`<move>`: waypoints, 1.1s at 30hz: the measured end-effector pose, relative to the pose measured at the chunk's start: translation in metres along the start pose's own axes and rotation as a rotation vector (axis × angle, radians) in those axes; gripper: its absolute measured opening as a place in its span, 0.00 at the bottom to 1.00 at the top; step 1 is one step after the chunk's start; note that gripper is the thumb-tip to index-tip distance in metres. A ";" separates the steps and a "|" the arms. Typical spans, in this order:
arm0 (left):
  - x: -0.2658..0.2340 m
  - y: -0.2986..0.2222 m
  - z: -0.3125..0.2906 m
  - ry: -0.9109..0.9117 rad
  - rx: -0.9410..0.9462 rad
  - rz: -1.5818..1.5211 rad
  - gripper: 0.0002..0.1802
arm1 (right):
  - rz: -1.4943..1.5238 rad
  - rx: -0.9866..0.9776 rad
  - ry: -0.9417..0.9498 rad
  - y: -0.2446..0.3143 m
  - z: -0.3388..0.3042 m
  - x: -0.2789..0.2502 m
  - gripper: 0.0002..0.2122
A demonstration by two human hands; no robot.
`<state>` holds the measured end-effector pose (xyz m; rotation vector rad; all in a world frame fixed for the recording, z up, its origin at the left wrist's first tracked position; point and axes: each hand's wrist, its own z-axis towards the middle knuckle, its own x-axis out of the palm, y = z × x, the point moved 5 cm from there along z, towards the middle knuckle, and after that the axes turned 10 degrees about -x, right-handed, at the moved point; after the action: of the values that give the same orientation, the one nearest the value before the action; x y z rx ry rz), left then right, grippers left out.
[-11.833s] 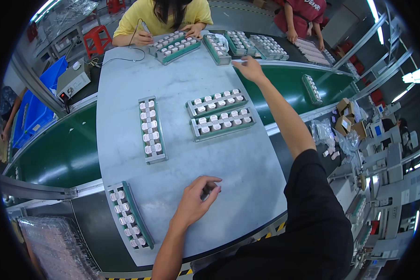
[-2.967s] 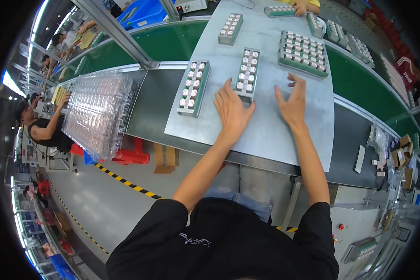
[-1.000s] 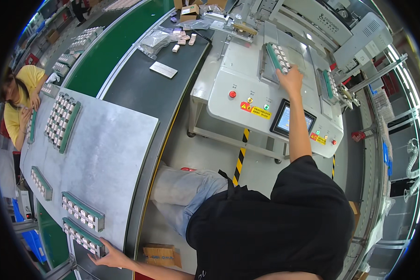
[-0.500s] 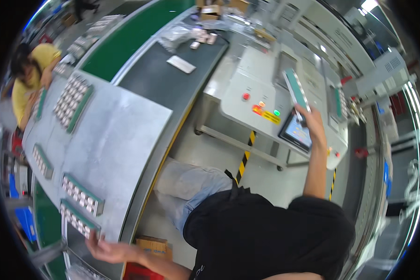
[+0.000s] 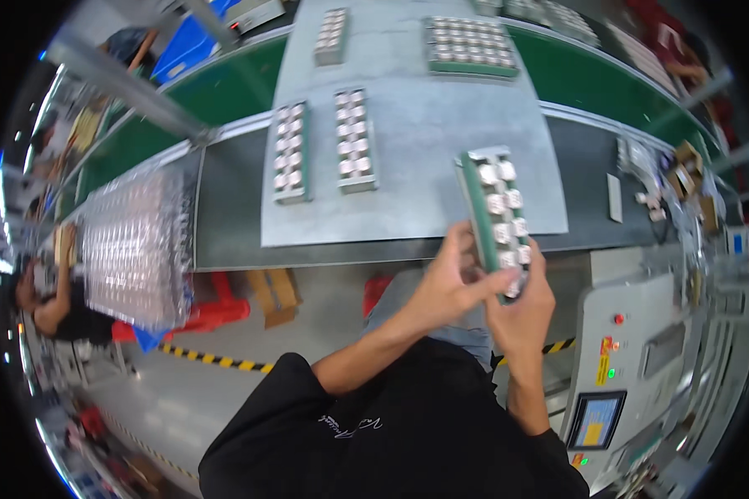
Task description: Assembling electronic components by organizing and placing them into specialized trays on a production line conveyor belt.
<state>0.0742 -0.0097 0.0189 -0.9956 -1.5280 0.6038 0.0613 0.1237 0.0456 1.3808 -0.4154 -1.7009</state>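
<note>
The long, narrow green-sided fixture [image 5: 489, 222] with two rows of white-topped pieces [image 5: 496, 204] is held at its near end in both hands, fingers closed: left hand [image 5: 455, 287] on its left, right hand [image 5: 524, 320] opposite. Its long axis points forward, leaning left, toward the smooth grey tabletop [image 5: 416, 166].

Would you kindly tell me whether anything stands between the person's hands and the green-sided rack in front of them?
Nothing visible does: the left hand and right hand both hold the rack directly, at its near end. The nearest other rack stands apart on the table, to the left.
</note>
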 end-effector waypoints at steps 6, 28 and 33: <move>-0.113 -0.078 -0.040 -0.582 0.063 0.024 0.34 | 0.354 -0.445 0.428 0.087 0.024 0.079 0.54; -0.546 -0.278 0.111 -1.352 -0.392 1.164 0.41 | -0.141 -0.316 0.359 0.020 0.097 0.156 0.41; -0.529 -0.276 0.112 -1.395 -0.314 1.282 0.56 | -0.350 -0.353 0.431 0.034 0.094 0.151 0.43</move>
<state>-0.1145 -0.5818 -0.0572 -1.9833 -1.9591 2.3740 -0.0094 -0.0395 0.0080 1.5552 0.3726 -1.5839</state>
